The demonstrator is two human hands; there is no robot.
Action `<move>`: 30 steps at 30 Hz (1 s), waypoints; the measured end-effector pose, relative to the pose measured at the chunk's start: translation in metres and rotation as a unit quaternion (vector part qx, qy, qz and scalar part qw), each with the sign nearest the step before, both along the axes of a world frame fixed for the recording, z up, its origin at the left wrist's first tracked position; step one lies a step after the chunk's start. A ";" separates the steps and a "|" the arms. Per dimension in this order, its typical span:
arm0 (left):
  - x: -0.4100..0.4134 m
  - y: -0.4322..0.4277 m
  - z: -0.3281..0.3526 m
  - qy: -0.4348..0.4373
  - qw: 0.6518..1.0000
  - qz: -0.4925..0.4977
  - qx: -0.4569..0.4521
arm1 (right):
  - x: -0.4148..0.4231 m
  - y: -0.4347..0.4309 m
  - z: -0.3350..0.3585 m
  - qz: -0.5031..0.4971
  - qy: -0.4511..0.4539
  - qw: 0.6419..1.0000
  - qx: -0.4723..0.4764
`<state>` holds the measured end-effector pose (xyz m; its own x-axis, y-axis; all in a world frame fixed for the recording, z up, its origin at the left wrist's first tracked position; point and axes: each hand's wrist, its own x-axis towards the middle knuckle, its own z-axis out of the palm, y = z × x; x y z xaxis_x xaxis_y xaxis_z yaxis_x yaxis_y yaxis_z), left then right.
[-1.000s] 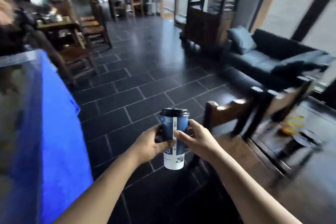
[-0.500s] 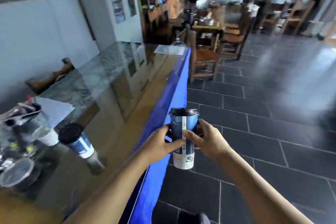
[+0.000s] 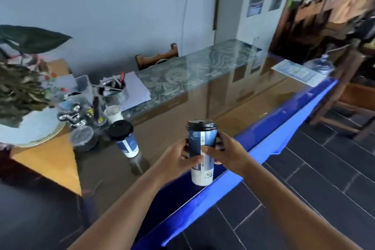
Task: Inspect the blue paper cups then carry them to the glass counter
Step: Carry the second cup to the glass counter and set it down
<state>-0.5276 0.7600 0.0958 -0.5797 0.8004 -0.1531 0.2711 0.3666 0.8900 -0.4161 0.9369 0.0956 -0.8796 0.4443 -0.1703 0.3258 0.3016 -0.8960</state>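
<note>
Both hands' grip closed round lidded cup [image 3: 200,154] above blue-edged glass counter [image 3: 233,107].

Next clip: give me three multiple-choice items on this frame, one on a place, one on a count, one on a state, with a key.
1. Where does the second cup stand?
A. on the glass counter
B. on the floor
C. on a chair

2. How many lidded blue cups show?
A. one
B. two
C. four

3. How is the held cup carried?
A. lying on its side
B. upright in both hands
C. upside down in one hand

Key:
1 A: it rests on the glass, left of the hands.
2 B: one held, one on the counter.
3 B: the left hand and right hand clasp it, lid up.
</note>
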 end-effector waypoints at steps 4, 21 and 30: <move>-0.023 -0.003 -0.009 0.007 0.998 0.060 -0.015 | -0.044 0.012 -0.015 0.066 -0.005 0.998 -0.016; -0.169 0.031 -0.136 0.138 0.966 0.215 -0.033 | -0.227 0.055 -0.108 0.218 -0.037 0.975 0.020; -0.188 0.034 -0.157 0.112 0.955 0.273 -0.029 | -0.265 0.059 -0.124 0.245 -0.030 0.968 0.045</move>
<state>-0.7155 0.7940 -0.0610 -0.9312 0.3643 -0.0108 0.2073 0.5537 0.8065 -0.6807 0.9962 -0.0282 -0.9782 -0.0092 -0.2076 0.1742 0.5084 -0.8433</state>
